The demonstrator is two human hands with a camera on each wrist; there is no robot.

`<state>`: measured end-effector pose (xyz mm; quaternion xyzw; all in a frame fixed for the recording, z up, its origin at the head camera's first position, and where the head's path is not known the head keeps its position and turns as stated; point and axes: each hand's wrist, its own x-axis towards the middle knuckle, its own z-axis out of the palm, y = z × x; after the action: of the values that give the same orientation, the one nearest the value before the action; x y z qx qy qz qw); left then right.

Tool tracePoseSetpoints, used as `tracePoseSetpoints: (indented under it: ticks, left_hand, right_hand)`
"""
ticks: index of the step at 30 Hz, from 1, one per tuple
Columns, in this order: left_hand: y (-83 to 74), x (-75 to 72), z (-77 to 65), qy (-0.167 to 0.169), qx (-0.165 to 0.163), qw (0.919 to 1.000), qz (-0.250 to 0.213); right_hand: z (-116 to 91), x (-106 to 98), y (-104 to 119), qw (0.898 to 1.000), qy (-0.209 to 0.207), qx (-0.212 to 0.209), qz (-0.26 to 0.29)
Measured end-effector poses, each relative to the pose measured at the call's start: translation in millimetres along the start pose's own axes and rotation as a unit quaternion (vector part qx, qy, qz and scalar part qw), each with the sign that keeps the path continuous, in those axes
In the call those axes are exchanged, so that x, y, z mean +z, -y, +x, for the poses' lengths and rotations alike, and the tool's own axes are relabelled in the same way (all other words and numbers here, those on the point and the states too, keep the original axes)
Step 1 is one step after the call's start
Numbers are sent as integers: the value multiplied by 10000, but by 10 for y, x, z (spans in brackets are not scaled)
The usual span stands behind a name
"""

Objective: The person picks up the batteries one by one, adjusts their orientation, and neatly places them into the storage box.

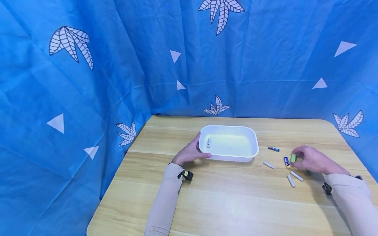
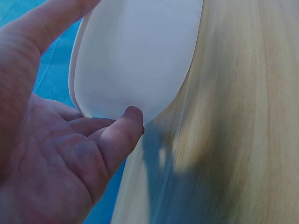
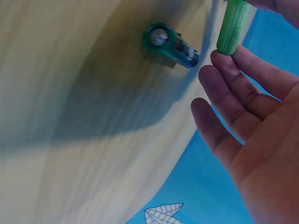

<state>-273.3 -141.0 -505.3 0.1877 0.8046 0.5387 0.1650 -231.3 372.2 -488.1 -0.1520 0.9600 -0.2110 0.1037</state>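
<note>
Pinching a green cylinder [image 3: 231,30], right hand [image 1: 314,160] sits well outside the tub's rim [image 1: 256,144].

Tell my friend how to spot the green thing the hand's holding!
On the wooden table, find the white tub, then look right to the person's right hand. Pinched in its fingers is a small light-green cylinder. It's held in the hand, while its neighbour, the blue-and-gold battery, lies on the table.
</note>
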Motion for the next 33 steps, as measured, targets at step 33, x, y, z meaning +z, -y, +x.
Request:
tracePoseSetpoints:
  ticks: [33]
  left_hand:
    - [22, 9, -1, 3, 69, 10000, 33]
  right_hand:
    - [364, -357, 868, 9975, -204, -673, -13]
